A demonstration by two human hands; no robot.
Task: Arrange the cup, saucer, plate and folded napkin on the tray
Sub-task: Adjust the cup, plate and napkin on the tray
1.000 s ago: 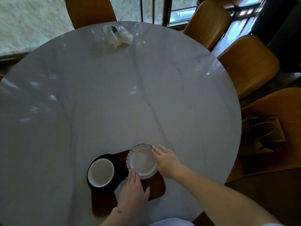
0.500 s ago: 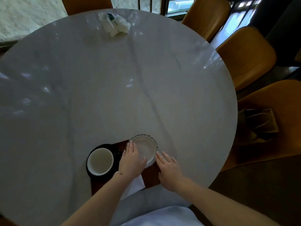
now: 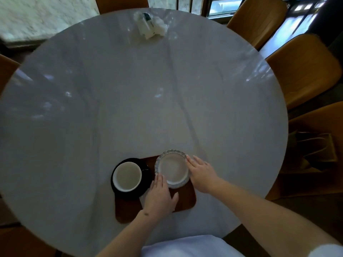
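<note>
A dark wooden tray [image 3: 186,200] lies at the near edge of the round table. On its left end a black saucer [image 3: 143,188] carries a white cup [image 3: 127,177]. A small white plate [image 3: 172,168] with a fluted rim sits on the tray's far right part. My left hand [image 3: 160,197] lies flat on the tray, fingertips touching the plate's near-left rim. My right hand [image 3: 201,172] rests with straight fingers against the plate's right rim. A sliver of white napkin [image 3: 142,202] shows under my left hand, mostly hidden.
The grey marble table [image 3: 148,101] holds a crumpled white packet [image 3: 149,26] at its far edge. Tan chairs [image 3: 298,69] ring the table on the right, and a brown paper bag [image 3: 315,149] sits on one.
My left hand slid back from the plate's top to the tray below it. My right hand moved from the tray's right end up to the plate's right rim.
</note>
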